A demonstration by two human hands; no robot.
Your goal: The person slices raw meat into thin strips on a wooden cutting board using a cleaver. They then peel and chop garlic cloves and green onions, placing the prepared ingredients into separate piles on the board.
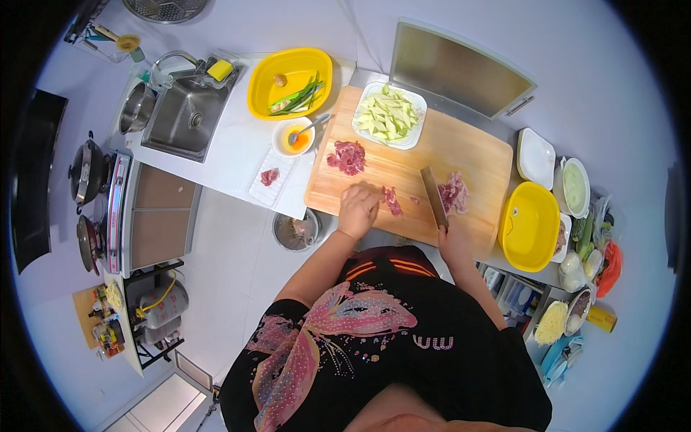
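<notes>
My right hand (455, 241) grips the handle of a kitchen cleaver (433, 195), whose blade stands over the wooden cutting board (459, 140). Just right of the blade lies a pile of sliced raw meat (455, 191). My left hand (358, 209) is at the board's near edge with its fingers bent. Its fingertips are beside a short row of cut meat (392, 201); whether they hold a piece is hidden. Farther back on the left is a heap of raw meat pieces (348, 157). A white dish of sliced pale-green vegetable (390, 115) sits on the board's far side.
Left of the board are a bowl of egg (293, 137) with a spoon, a clear tray (273, 177) with meat, and a yellow basin (262, 81) holding scallions. On the right stands another yellow basin (530, 227). A bin (296, 231) is below the counter; a sink (186, 108) lies farther left.
</notes>
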